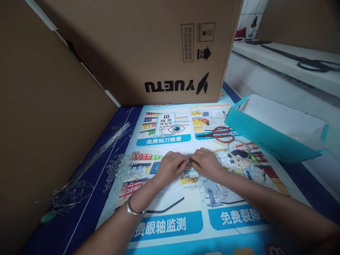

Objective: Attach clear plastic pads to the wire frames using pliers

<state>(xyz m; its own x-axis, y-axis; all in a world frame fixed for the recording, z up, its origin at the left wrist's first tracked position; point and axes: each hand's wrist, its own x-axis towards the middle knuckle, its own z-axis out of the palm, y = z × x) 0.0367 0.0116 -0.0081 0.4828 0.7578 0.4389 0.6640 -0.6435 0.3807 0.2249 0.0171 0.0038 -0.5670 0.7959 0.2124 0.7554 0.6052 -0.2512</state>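
My left hand point(172, 165) and my right hand point(205, 163) meet fingertip to fingertip over a printed poster mat point(170, 216). Both are pinched on a small clear piece threaded on thin wire point(189, 162); what exactly it is stays too small to tell. Loops of thin wire point(196, 182) lie on the mat just under my hands. A pile of small clear beads point(122, 170) lies to the left of my left hand. A silver bangle point(134, 209) circles my left wrist.
Red-handled scissors point(219, 134) and a roll of clear tape point(242, 148) lie beyond my right hand. A teal open box point(268, 136) stands at right. A bundle of long wires point(87, 166) lies at left. Large cardboard boxes point(148, 46) wall the back and left.
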